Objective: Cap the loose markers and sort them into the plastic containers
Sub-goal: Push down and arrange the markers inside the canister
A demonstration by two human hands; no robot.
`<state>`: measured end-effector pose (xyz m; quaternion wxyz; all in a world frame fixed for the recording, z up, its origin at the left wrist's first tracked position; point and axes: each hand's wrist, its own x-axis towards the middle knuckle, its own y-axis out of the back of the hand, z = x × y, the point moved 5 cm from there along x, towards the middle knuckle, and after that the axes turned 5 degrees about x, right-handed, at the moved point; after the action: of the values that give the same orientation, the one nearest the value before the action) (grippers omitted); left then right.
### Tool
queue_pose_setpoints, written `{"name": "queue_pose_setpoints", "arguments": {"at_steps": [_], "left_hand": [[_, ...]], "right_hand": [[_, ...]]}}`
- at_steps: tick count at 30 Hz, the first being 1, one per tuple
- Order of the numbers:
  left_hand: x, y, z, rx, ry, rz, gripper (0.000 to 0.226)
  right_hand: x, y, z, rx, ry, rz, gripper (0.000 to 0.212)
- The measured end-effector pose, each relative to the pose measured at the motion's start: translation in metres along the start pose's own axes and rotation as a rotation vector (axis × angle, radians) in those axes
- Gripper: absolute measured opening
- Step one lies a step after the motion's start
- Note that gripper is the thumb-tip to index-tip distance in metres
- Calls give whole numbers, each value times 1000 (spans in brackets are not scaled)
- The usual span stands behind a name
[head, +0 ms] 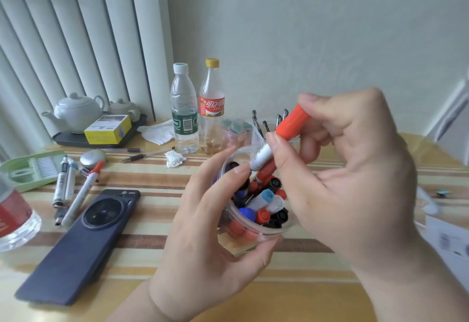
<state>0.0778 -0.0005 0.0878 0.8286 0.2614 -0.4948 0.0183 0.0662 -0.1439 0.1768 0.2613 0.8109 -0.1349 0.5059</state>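
Marker with red cap (279, 141): pinched in grip of right hand (355, 169), tilted just above clear container (256, 231), likely for dropping in among capped ones. Grip of left hand (210, 233) wrapped round container wall, likely to steady it. Loose markers (68, 184) well left of container.

A dark phone (81, 243) lies camera-up (on the striped table (142, 266)), a white teapot (76, 111) and water bottle (184, 111) behind.
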Motion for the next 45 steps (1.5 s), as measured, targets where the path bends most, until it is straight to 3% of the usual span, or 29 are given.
{"name": "queue_pose_setpoints", "arguments": {"at_steps": [4, 7, 13, 18, 23, 27, 29, 32, 35, 40, 42, 45], "left_hand": [[1, 0, -1, -11, -4, -3, 83], [1, 1, -7, 12, 22, 26, 88], [3, -1, -12, -10, 71, 32, 90], [0, 4, -22, -101, 199, 40, 87], [0, 7, -21, -83, 205, 46, 87], [-1, 1, -22, -267, 365, 41, 102], [-5, -2, -30, -271, 482, -21, 113], [-16, -1, -49, -112, 579, -140, 121], [-25, 1, -55, 23, 635, -250, 129], [-23, -3, -54, -177, 660, -217, 117], [-18, -12, -47, -200, 658, -178, 110], [4, -32, -39, -29, 613, -227, 96]], "right_hand": [[-4, -16, 22, -119, -84, -82, 28], [-3, -14, 26, -154, -47, -104, 19], [-6, -22, 35, 22, -195, -224, 19], [-11, -38, 39, 68, -292, -319, 31], [-12, -44, 37, 71, -295, -360, 41], [-17, -51, 42, 105, -292, -375, 47], [-22, -55, 46, 230, -336, -389, 60], [-32, -60, 57, 423, -473, -414, 99], [-49, -73, 65, 351, -577, -481, 127], [-67, -82, 74, 351, -616, -326, 85], [-62, -73, 79, 359, -616, -270, 80], [-57, -51, 94, 383, -645, -168, 82]]}}
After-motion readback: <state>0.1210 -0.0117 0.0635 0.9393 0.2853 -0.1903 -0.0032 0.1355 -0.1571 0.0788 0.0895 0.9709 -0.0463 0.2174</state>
